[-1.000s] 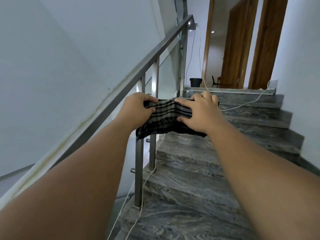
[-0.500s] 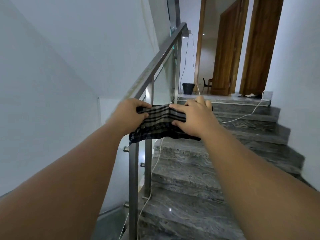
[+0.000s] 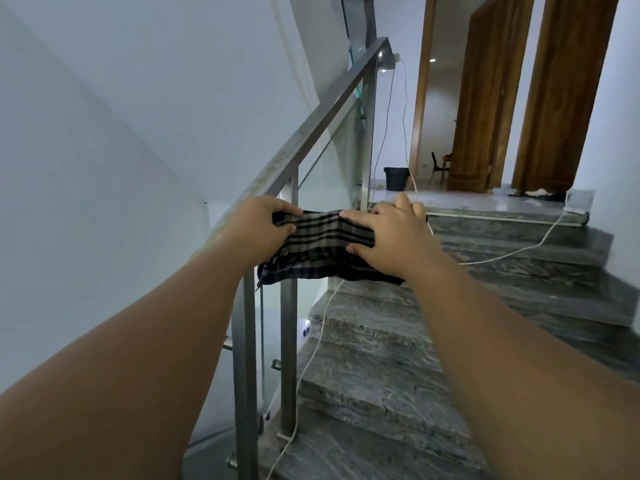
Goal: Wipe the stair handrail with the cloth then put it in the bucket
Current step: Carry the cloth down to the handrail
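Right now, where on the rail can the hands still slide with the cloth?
The handrail is bare from the left hand up to its top end by the landing. Where the hands are is crowded: left hand, cloth and right hand sit together. The steps are bare right of the white cable.

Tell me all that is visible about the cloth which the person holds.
The cloth is a soft woven fabric, dark with pale checked stripes. It is folded or bunched into a wide band and stretched across between both hands, sagging a little along its lower edge. The left hand grips its left end just at the handrail; the right hand holds its right end, thumb under and fingers over. Whether it touches the rail is hidden by the hand.
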